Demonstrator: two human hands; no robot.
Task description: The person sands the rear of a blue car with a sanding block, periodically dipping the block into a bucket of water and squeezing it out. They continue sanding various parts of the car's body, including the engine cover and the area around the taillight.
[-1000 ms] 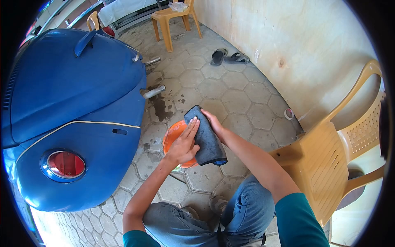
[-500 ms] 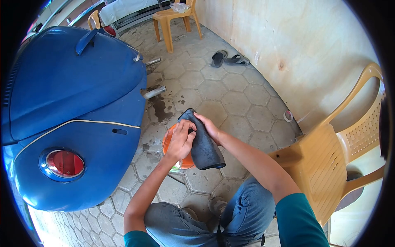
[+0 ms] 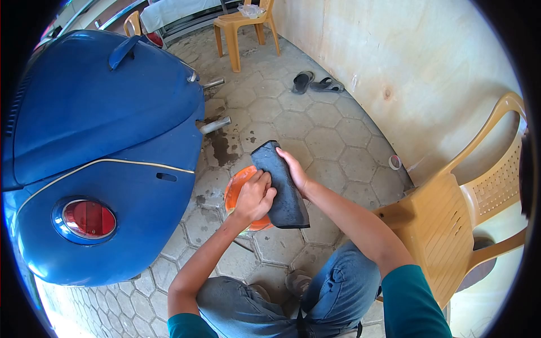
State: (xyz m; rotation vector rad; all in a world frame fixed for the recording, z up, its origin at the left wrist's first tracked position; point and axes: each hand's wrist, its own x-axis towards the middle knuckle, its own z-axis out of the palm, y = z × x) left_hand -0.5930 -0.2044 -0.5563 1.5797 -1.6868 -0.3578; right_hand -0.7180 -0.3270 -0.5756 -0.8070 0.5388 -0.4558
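Note:
A black, mat-like piece point(image 3: 284, 194) with a dark border along its edges is tilted in front of me, above the floor. My right hand point(image 3: 294, 176) grips its upper right edge, thumb on the near face and fingers behind it. Against its left side, my left hand point(image 3: 255, 197) is closed, fingers curled; whatever it may hold is hidden. Behind and below my left hand stands an orange bucket point(image 3: 232, 187), partly covered by the hand and the black piece.
A blue car point(image 3: 107, 129) with a red tail light point(image 3: 89, 219) fills the left side. Close on the right is a tan plastic chair point(image 3: 431, 231) by the wall point(image 3: 406, 62). Black sandals point(image 3: 303, 82) lie farther ahead, and another chair point(image 3: 242, 25) stands beyond.
My left hand has slid down along the black piece, its fingers curling tighter. The piece has shifted slightly up at its far end, and more of the orange bucket shows.

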